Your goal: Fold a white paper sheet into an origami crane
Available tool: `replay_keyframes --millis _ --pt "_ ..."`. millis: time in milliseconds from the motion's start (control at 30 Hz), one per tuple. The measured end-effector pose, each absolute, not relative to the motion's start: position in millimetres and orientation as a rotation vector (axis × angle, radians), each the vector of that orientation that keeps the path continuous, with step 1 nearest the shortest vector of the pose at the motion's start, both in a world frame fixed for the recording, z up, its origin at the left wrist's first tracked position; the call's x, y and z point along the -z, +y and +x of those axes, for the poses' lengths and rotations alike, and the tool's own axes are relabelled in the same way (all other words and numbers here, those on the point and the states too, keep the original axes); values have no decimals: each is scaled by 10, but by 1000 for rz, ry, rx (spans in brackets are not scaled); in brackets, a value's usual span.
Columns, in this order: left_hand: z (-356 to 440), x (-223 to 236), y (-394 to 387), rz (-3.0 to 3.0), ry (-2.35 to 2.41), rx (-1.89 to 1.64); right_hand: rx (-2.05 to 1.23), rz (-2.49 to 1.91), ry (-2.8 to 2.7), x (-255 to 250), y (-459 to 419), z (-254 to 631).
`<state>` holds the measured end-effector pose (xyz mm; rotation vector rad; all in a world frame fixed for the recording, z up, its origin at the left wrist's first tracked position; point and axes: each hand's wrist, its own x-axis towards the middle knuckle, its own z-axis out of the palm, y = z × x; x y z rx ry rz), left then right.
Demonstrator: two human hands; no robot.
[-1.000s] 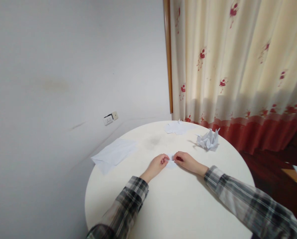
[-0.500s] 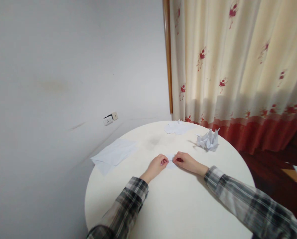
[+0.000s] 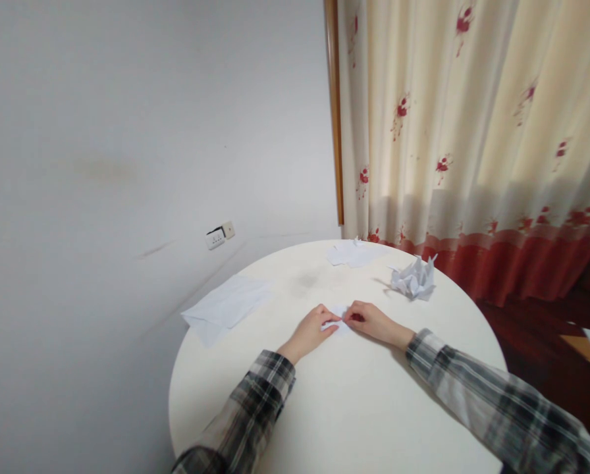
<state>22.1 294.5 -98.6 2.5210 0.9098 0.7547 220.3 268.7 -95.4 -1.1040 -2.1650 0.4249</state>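
1. White, thin and small: a piece of paper (image 3: 343, 328), laid low on the worktop (image 3: 374, 401) between the left grip (image 3: 311, 334) and the right grip (image 3: 374, 321), touched from both sides.
2. At the left grip: thumb and forefinger spread over the paper, with a gap between the tips.
3. At the right grip: fingertips bunched against the paper's right part; too small in view, so cannot tell whether pinching or only pressing.
4. By judgement, in the midst of fine fingertip work, perhaps on a crease. Next, calling for a steady right grip and light, even pressure from the left, without dragging the paper.
5. Beyond the right grip: a cluster of folded paper (image 3: 414, 280), crisp, faceted, sharply pointed.
6. Straight beyond both grips: flat white scraps (image 3: 347, 255), angular in outline.
7. Well left of the left grip: larger, smooth sheets (image 3: 233, 303), overlapping, straight-edged.
8. Behind each grip: soft plaid sleeves (image 3: 270, 372), loosely creased.
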Motion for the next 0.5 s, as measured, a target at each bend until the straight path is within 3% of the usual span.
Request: replay_keyframes --millis 500 --pt "222 957 2937 2546 945 -698 -424 -1107 -2167 964 2689 2196"
